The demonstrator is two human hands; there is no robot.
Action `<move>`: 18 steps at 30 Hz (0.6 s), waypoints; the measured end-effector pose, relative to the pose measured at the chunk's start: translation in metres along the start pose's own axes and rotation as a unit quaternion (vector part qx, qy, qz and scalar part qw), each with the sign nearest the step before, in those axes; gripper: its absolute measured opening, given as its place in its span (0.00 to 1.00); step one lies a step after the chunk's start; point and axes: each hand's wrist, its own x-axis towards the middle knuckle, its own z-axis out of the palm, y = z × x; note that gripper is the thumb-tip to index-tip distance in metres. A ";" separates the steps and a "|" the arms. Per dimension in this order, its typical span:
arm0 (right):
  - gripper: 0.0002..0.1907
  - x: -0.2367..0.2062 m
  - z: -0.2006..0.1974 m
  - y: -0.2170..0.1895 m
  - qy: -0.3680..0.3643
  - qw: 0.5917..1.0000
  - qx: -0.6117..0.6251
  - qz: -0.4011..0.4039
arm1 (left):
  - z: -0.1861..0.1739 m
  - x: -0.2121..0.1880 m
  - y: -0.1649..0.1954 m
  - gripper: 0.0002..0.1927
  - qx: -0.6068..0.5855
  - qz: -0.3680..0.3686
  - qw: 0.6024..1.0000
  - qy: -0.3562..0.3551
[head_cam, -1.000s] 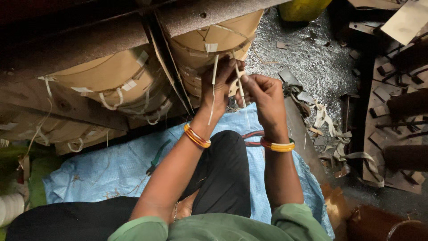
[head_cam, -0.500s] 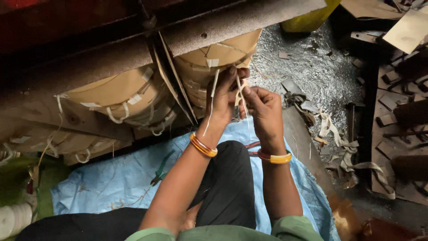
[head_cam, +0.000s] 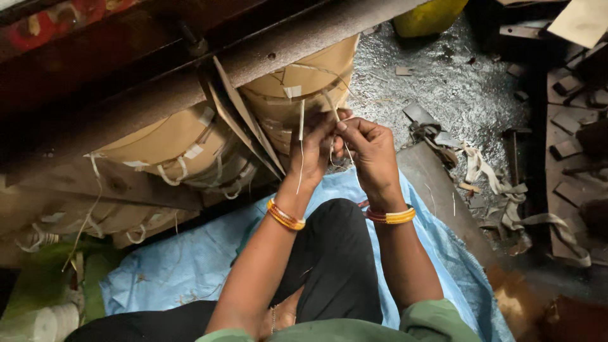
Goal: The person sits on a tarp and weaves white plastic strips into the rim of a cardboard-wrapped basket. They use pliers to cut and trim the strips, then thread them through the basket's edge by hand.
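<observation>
My left hand (head_cam: 315, 151) and my right hand (head_cam: 369, 145) are raised close together in front of a tan paper roll (head_cam: 304, 82) that hangs on a rusty bar (head_cam: 190, 82). Both hands pinch thin pale strings (head_cam: 301, 136) that come off the roll's ties; one strand hangs down past my left wrist. Orange and yellow bangles (head_cam: 285, 215) circle both wrists. Fingertips of the two hands nearly touch.
More tied tan rolls (head_cam: 171, 145) hang to the left. A blue plastic sheet (head_cam: 190, 266) lies under my knees. Pale fabric strips (head_cam: 500, 190) and wooden scraps litter the grey floor at right. A yellow container (head_cam: 427, 16) stands at the top.
My hands have stayed at the roll, fingers working the strings; the right hand has closed in on the left. The view has shifted slightly.
</observation>
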 end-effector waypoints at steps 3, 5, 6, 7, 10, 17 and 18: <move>0.11 0.000 -0.003 0.002 0.007 1.000 0.003 0.010 | -0.002 0.013 -0.003 0.21 -0.011 -0.018 0.999 0.048; 0.09 0.004 -0.006 0.001 0.018 0.999 -0.006 0.027 | -0.004 0.020 -0.007 0.20 -0.022 -0.012 0.998 0.051; 0.09 0.008 -0.007 0.000 0.023 0.999 -0.010 0.036 | -0.005 0.023 -0.009 0.20 -0.036 0.002 0.999 0.028; 0.09 0.011 -0.008 0.000 0.017 0.999 0.004 0.046 | -0.006 0.024 -0.010 0.20 -0.048 0.017 0.999 0.005; 0.08 0.022 -0.007 0.003 0.014 0.997 0.048 0.066 | -0.009 0.019 -0.002 0.19 -0.047 0.003 0.997 0.054; 0.08 0.032 -0.006 0.014 -0.014 0.999 0.016 0.026 | 0.003 -0.057 0.049 0.16 0.464 0.179 0.855 0.147; 0.08 0.033 -0.007 0.015 -0.018 0.999 0.001 0.028 | 0.010 -0.071 0.052 0.18 0.520 0.217 0.812 0.155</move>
